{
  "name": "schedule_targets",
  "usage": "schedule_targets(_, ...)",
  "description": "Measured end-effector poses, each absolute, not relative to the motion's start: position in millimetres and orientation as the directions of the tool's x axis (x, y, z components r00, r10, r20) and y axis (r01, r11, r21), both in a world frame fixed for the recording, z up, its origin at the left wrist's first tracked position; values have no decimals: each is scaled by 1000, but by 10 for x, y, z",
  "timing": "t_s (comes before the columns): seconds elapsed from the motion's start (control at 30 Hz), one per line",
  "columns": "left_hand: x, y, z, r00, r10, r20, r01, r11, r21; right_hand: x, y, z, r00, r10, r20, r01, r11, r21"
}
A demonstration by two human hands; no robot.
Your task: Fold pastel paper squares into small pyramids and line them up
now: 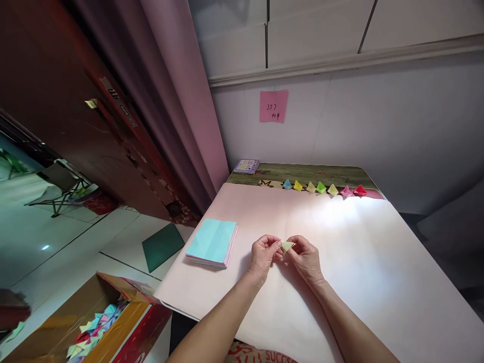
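My left hand (264,252) and right hand (304,257) meet over the middle of the table (370,252), fingertips of both pinching a small folded paper (287,246). Uneven pressure could, I judge, skew its crease or let it slip.

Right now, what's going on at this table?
A person's left hand and right hand pinch a small pale folded paper piece between their fingertips, over the pink table. A stack of coloured sheets lies to the left. A row of coloured folded shapes stands along the far edge, and a box on the floor holds more.
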State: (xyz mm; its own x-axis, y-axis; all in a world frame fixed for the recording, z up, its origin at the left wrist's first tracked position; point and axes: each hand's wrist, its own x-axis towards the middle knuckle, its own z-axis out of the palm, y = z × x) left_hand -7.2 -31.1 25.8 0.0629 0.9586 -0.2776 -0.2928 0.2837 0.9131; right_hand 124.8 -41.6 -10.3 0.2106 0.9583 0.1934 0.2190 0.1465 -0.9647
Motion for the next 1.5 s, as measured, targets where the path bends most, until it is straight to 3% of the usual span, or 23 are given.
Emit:
schedule_targets(0.17, 54, -310, 290, 58, 933, -356, -369, 352, 860, 1364, -379, -63, 186, 835, 517, 441, 400, -803)
schedule_targets(0.37, 110, -280, 378, 116, 863, -492, -487, 482, 729, 1362, -402, -23, 143, 769, 623, 510, 482, -712)
schedule_targets(0.53, 57, -253, 408, 103, 867, -488, -504, 469, 726, 1329, -423, 13, 112, 746, 657, 486, 535, -691)
schedule_targets(0.67, -39, -210, 407, 55, 888, -457, -446, 431, 784, 1333, -429, 43, 169, 837, 520, 289, 462, -838)
schedule_targets(0.77, -103, -178, 431, -11, 919, -395, -346, 367, 863, 1360, -420, 43, 194, 942, 275, 101, 260, -960)
schedule_targets(0.87, -127, -162, 462, -19, 953, -304, -248, 290, 924, 1370, -414, 46, 102, 990, 99, 54, 94, -994)
schedule_targets(1.03, -101, -170, 443, 61, 964, -257, -116, 263, 958, 1331, -432, 78, -35, 998, 53, 53, 55, -997)
schedule_targets(1.13, -91, -181, 416, 101, 961, -258, -83, 266, 960, 1319, -432, 75, -64, 997, -48, -65, -53, -997)
schedule_targets(1.23, -97, -196, 411, 131, 968, -215, -98, 229, 969, 1323, -411, 46, -12, 988, -153, -221, -152, -963)
schedule_targets(1.33, -104, -225, 408, 195, 975, -104, -117, 128, 985, 1329, -384, 25, 79, 978, -192, -335, -155, -929)
schedule_targets(1.5, -65, -264, 377, 266, 964, -25, -140, 64, 988, 1329, -386, 43, 82, 979, -188, -370, -146, -918)
